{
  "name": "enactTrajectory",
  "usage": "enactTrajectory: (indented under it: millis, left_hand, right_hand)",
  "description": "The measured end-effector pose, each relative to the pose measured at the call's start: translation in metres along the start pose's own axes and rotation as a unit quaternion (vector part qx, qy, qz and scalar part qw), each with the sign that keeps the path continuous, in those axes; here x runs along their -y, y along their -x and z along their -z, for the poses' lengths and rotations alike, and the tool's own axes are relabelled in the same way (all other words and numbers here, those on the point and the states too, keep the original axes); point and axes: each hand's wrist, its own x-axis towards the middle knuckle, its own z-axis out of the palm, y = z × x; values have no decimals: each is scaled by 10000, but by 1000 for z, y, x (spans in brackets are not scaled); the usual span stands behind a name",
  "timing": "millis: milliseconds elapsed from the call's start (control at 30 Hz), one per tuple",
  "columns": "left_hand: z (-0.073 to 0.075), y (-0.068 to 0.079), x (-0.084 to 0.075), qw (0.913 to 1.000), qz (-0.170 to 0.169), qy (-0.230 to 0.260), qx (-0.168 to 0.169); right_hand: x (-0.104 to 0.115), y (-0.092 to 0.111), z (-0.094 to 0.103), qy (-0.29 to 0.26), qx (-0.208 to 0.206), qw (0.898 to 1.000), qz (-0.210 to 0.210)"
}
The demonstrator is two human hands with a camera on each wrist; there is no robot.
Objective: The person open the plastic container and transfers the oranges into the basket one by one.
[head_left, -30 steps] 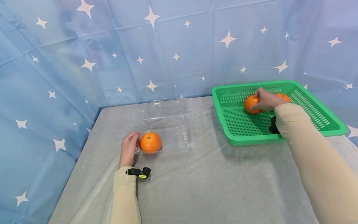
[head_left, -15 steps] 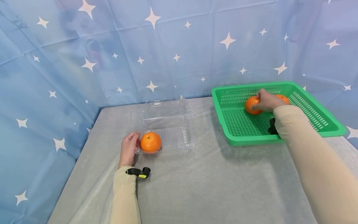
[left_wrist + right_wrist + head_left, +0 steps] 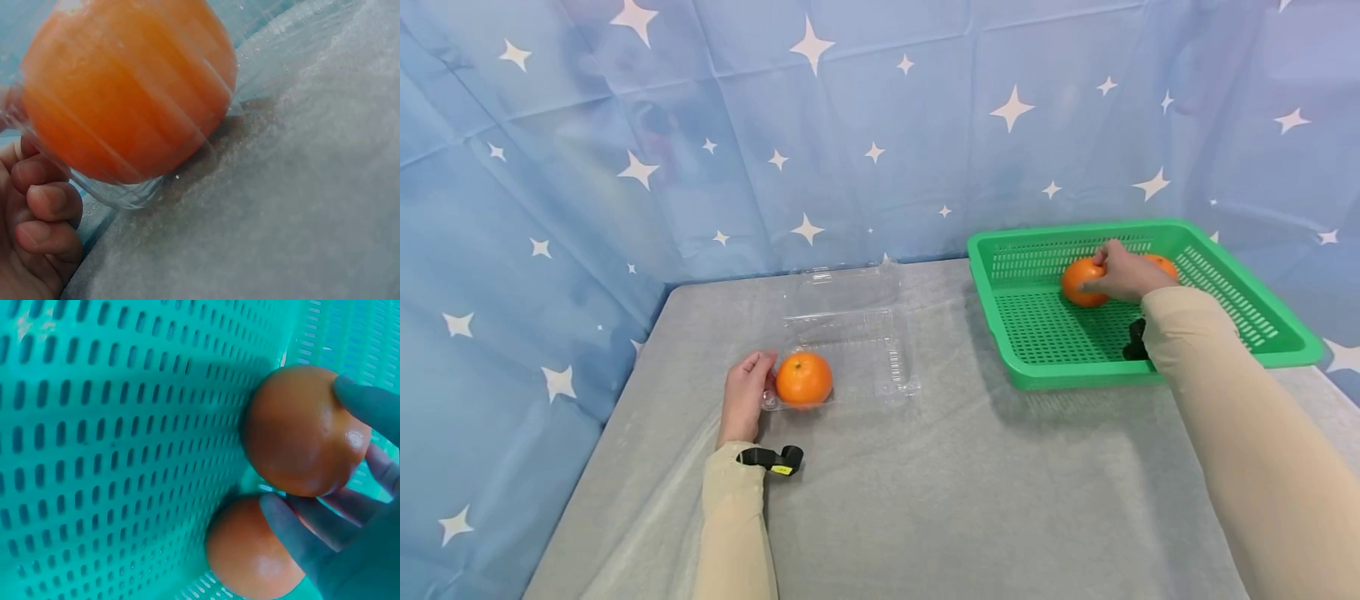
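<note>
At the left of the table my left hand (image 3: 747, 395) pinches the left edge of a clear plastic clamshell box (image 3: 857, 367), its lid open toward the wall. One orange (image 3: 804, 379) sits in the box's front left corner, close beside those fingers; its lower part shows through the plastic in the left wrist view. Over in the green basket (image 3: 1075, 382), my right hand (image 3: 1126, 273) grips a second orange (image 3: 303, 431), thumb on one side and fingers on the other. A third orange (image 3: 250, 550) lies right next to it, partly covered by a finger.
A grey cloth covers the table (image 3: 955, 492). Behind and to the left hangs a blue curtain (image 3: 917, 183) with white stars, close to the backs of the box and basket. The basket has raised slotted walls.
My right hand and the orange in it have shifted slightly to the right inside the basket. The left hand and the clear box stay where they were.
</note>
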Motion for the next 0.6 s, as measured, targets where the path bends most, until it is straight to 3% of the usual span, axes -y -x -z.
enactTrajectory:
  millis: [267, 600]
  left_hand:
    - [0, 0, 0, 10000, -32, -53, -31]
    - [0, 0, -1, 9997, -10, -242, 21]
  right_hand:
    - [-1, 1, 6, -238, 248, 9993, 169]
    - [6, 2, 8, 44, 335, 9987, 393]
